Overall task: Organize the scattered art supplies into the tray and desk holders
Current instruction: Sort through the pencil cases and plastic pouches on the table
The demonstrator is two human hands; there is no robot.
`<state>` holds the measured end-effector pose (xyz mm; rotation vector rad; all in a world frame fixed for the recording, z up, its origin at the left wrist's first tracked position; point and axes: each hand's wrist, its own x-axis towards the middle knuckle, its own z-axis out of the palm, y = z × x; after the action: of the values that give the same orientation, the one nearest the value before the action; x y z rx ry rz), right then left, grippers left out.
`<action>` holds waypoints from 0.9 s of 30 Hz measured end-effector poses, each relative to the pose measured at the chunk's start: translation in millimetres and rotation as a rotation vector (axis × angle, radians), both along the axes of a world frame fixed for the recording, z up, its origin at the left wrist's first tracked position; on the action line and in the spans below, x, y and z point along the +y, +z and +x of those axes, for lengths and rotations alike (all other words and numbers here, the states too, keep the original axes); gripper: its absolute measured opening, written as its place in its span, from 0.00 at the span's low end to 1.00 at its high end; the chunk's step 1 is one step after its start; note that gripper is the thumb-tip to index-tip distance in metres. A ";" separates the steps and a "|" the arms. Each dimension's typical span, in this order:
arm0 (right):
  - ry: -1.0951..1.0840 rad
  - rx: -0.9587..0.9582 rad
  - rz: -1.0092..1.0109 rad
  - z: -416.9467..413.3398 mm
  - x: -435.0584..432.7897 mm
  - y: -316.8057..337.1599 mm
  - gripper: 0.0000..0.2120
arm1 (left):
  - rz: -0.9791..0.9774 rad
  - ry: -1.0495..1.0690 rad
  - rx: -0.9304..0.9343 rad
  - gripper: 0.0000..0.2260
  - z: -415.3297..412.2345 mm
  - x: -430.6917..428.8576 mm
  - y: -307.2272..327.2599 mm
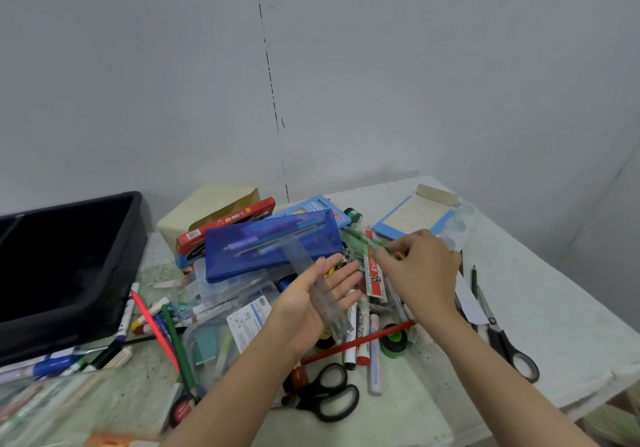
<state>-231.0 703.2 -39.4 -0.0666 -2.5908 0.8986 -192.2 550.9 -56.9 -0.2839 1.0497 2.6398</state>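
Note:
My left hand [318,294] lies palm up over the pile, fingers straight, with a clear plastic ruler [323,294] resting across the palm. My right hand [419,270] reaches into the clutter and pinches a thin green pen [363,239] near its orange end. A black tray [69,266] stands at the left. A beige desk holder [197,211] stands at the back behind a red box [225,224]. A blue pencil case [273,249] lies on clear plastic boxes in the middle.
Markers, pencils and a red stick [360,342] lie scattered on the white table [554,325]. Black scissors [325,391] lie in front, another pair [512,349] at the right. A blue-framed pad [412,218] lies at the back right, green tape [393,341] by my right wrist.

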 end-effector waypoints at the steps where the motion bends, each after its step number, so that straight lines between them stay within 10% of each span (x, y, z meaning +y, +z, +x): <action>1: 0.052 0.016 -0.045 11.7 -2.1 2.6 0.07 | 0.012 -0.002 0.005 0.23 -1.0 2.1 0.7; 11: 0.400 -0.148 -0.339 16.6 8.9 3.7 0.15 | 0.014 0.085 -0.012 0.11 -9.0 10.9 9.9; 19: 0.298 -0.227 0.468 -62.5 15.1 -19.5 0.17 | 0.085 0.149 -0.145 0.04 -5.4 5.3 11.1; 27: 0.249 0.152 0.579 -63.6 10.5 -16.3 0.19 | 0.077 0.146 -0.108 0.12 -4.9 2.2 11.8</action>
<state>-294.6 713.7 -55.7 0.4714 -2.6407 0.1846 -197.1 553.1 -45.1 -0.4982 0.9226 2.7510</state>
